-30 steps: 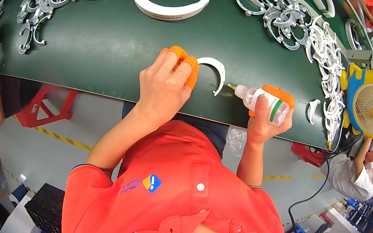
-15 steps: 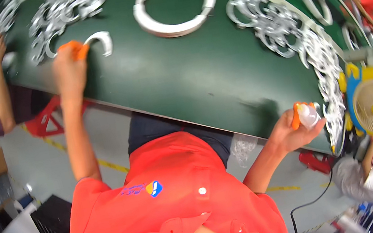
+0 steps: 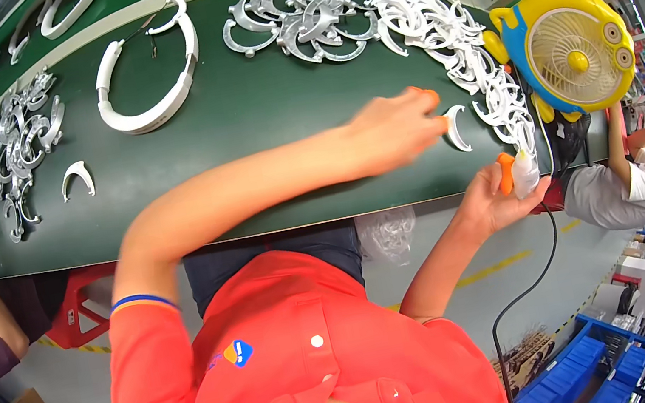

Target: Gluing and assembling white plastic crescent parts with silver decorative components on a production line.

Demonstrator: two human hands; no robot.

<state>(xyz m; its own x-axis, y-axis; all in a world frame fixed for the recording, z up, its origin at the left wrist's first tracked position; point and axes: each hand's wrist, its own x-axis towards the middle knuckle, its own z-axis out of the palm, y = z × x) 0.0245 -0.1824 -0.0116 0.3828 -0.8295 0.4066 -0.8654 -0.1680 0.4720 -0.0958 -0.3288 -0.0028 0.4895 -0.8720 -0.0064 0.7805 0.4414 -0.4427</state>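
My left hand [image 3: 400, 129], slightly blurred, reaches across the bench with orange covers on its fingertips. Its fingers are closed at the back edge of a white crescent-shaped piece [image 3: 457, 130], which appears pinched there. At the near right edge, my right hand [image 3: 499, 198] is closed around a small translucent bottle [image 3: 524, 174] with its narrow tip upward; an orange cover shows on one of its fingers. Just beyond the bottle lies a heap of white crescent-shaped pieces [image 3: 449, 37]. Another single crescent piece [image 3: 77, 177] rests on the bench at left.
Silvery crescent pieces lie heaped at the far middle [image 3: 320, 16] and left [image 3: 26, 137]. A white neckband-like ring [image 3: 152, 117] sits on the green bench [image 3: 255, 114]. At right stands a yellow and blue fan [image 3: 579, 52]. Co-workers sit at both sides.
My left hand has swung from the left heap to the right side, leaving one crescent piece behind on the bench. My right hand keeps the bottle. The view has turned to the right.
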